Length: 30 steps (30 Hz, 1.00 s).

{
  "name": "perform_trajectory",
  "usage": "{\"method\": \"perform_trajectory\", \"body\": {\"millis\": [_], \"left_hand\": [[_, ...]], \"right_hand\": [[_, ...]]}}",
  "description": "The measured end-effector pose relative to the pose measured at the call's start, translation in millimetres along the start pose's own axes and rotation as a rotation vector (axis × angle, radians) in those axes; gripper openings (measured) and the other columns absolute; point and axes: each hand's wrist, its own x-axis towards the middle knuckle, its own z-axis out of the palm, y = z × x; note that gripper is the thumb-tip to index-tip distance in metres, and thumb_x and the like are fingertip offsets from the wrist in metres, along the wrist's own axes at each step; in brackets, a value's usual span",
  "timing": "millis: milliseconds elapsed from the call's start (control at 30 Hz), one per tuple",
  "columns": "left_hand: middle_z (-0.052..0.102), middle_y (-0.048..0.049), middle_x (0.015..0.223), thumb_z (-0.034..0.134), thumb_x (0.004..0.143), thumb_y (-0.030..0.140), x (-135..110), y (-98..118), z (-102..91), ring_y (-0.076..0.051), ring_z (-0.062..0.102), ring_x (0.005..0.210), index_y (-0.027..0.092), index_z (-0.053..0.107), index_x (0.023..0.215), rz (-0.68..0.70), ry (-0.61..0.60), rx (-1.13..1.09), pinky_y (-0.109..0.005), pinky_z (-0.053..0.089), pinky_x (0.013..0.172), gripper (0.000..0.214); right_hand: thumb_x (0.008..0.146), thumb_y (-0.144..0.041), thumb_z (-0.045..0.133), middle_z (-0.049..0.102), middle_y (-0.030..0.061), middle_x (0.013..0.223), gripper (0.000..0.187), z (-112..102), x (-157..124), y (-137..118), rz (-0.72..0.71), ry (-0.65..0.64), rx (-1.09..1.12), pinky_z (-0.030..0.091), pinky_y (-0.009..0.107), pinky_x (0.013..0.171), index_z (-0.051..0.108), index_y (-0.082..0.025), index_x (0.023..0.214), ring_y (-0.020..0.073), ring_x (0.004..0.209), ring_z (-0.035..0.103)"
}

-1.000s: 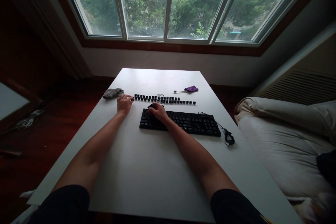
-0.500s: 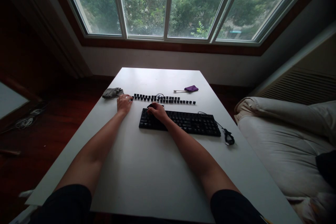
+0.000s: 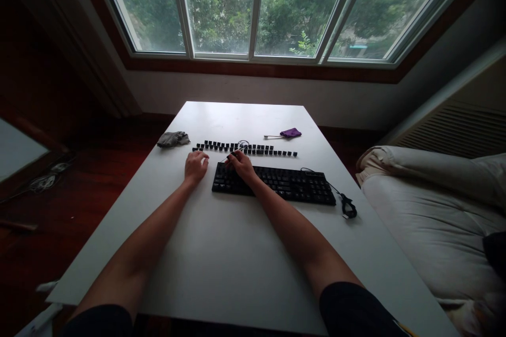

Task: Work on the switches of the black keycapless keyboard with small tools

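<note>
The black keyboard [image 3: 282, 183] lies across the middle of the white table. Over its upper left end, my right hand [image 3: 242, 166] is closed in a pinch. A thin dark thing shows at those fingertips, too small to name. My left hand [image 3: 196, 167] rests at the keyboard's left, fingers loosely curved and a little apart, with nothing visible in them. Just beyond both hands, small black keycaps [image 3: 261, 152] stand in two rows on the table. A wire loop [image 3: 243, 144] lies among them.
A grey cloth [image 3: 173, 139] lies at the table's far left. Farther right are a purple cloth [image 3: 290, 132] and a cotton swab [image 3: 272, 137]. The keyboard's bundled cable [image 3: 348, 206] sits beside its right end. A pale cushioned seat [image 3: 419, 221] flanks the table [image 3: 221, 268].
My left hand has moved right and nearer to me, away from the left end of the keycap rows. My right hand stays over the keyboard's upper left. The view has shifted slightly.
</note>
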Motion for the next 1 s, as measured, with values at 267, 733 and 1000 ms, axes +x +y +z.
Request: {"method": "perform_trajectory", "body": {"millis": [267,733,1000], "left_hand": [[0.069,-0.0039,0.105,0.061,0.086,0.028,-22.0,22.3,4.9,-0.021,0.063,0.09,0.027,0.071,0.104,-0.019,-0.173,-0.235,-0.037,0.052,0.085,0.021],[0.07,-0.0038,0.109,0.058,0.09,0.025,-18.2,17.1,4.3,-0.026,0.061,0.102,0.037,0.074,0.11,0.047,-0.189,-0.159,-0.043,0.047,0.094,0.028],[0.069,-0.0037,0.11,0.058,0.09,0.024,-19.2,18.7,1.8,-0.026,0.061,0.103,0.035,0.075,0.106,0.048,-0.167,-0.186,-0.043,0.047,0.096,0.026]], "right_hand": [[0.085,-0.054,0.062,0.072,0.001,0.079,0.037,-3.0,-0.7,-7.9,0.038,0.072,0.088,0.05,0.022,0.053,0.045,-0.023,0.095,0.0136,0.058,0.068],[0.089,-0.035,0.058,0.074,0.0013,0.083,0.016,-12.6,5.3,-27.6,-0.142,-0.079,-0.311,0.053,0.029,0.074,0.065,-0.022,0.097,0.0168,0.076,0.07],[0.086,-0.036,0.063,0.072,-0.0016,0.074,0.021,-13.5,5.8,-14.3,-0.116,-0.034,-0.337,0.054,0.031,0.073,0.065,-0.025,0.103,0.0174,0.068,0.069]]}}
